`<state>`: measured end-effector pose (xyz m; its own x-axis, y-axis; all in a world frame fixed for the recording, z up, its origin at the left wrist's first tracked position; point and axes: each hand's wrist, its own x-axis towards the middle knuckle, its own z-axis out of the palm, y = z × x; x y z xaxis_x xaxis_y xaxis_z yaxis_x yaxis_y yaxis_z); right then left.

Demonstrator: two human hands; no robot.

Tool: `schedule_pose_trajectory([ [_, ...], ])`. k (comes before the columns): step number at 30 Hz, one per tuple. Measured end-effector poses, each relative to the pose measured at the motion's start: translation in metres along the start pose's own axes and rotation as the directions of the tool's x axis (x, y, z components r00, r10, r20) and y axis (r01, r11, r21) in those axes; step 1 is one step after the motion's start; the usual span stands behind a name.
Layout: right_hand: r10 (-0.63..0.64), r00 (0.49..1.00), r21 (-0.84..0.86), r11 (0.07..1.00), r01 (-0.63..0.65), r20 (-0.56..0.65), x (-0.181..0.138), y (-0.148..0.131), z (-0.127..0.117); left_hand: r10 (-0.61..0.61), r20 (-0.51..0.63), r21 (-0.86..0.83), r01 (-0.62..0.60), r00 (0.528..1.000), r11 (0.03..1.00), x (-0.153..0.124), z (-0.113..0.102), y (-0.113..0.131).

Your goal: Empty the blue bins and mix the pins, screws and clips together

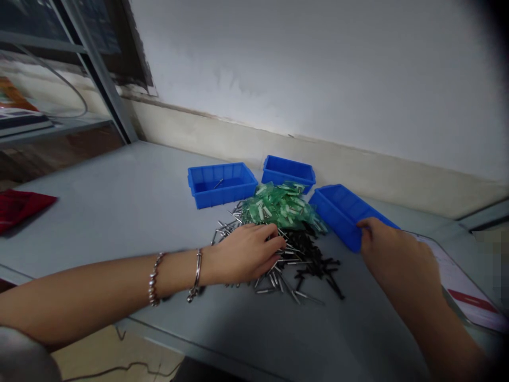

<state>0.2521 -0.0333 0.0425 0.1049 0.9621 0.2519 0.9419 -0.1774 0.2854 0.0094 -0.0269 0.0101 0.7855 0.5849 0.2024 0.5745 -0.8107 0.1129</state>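
Note:
My left hand point(249, 253) reaches over a heap of thin silvery metal rods point(274, 278). Its fingers are bent and drawn together among the rods, and whatever they pinch is hidden. My right hand point(384, 249) is closed on the near rim of the right blue plastic bin point(338, 215). Green clear packets with white pieces inside point(280, 204) are heaped behind the rods. Black slender parts point(314, 257) lie to the right of the rods, partly mixed with them.
A left blue bin point(225, 197) holds one small metal rod. Another blue bin point(288, 171) stands at the back by the wall. A screen device point(465, 286) lies beside my right forearm. Red cloth-like material point(24, 208) is at the far left, near a metal frame post point(105, 74).

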Motion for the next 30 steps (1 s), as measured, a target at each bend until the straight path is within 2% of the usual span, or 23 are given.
schedule_pose_trajectory([
  [3, -0.034, 0.991, 0.044, 0.998, 0.04, -0.126, 0.0, -0.001, 0.005, 0.005, -0.009, 0.003, -0.005, 1.0, 1.0, 0.0, 0.0, 0.0],
  [5, -0.132, 0.958, 0.162, 0.971, 0.177, -0.254, 0.0, -0.004, 0.008, 0.009, -0.019, 0.001, -0.009, 1.0, 1.0, 0.0, 0.0, 0.0],
  [7, -0.293, 0.894, 0.331, 0.853, 0.404, -0.338, -0.002, -0.009, 0.01, 0.008, -0.025, -0.001, -0.008, 1.0, 1.0, 0.0, 0.0, 0.0],
  [9, -0.469, 0.818, 0.465, 0.674, 0.575, -0.332, -0.007, -0.017, 0.009, 0.001, -0.028, -0.007, -0.001, 1.0, 1.0, 0.001, 0.0, 0.0],
  [10, -0.53, 0.787, 0.504, 0.61, 0.612, -0.314, -0.01, -0.022, 0.008, -0.005, -0.025, -0.014, 0.004, 1.0, 1.0, 0.001, 0.0, 0.0],
  [12, -0.61, 0.746, 0.528, 0.555, 0.642, -0.267, -0.017, -0.032, 0.007, -0.013, -0.014, -0.029, 0.012, 1.0, 0.999, 0.001, -0.001, 0.0],
  [15, -0.656, 0.718, 0.488, 0.56, 0.67, -0.232, -0.025, -0.044, 0.009, -0.012, -0.001, -0.037, 0.012, 1.0, 0.999, 0.001, -0.001, 0.0],
  [20, -0.669, 0.721, 0.451, 0.595, 0.666, -0.182, -0.028, -0.051, 0.015, -0.017, 0.025, -0.03, 0.017, 1.0, 0.999, 0.001, -0.001, -0.001],
  [30, -0.675, 0.711, 0.401, 0.605, 0.688, -0.2, -0.028, -0.049, 0.015, 0.003, -0.009, -0.032, -0.004, 1.0, 0.999, 0.0, 0.001, -0.002],
])
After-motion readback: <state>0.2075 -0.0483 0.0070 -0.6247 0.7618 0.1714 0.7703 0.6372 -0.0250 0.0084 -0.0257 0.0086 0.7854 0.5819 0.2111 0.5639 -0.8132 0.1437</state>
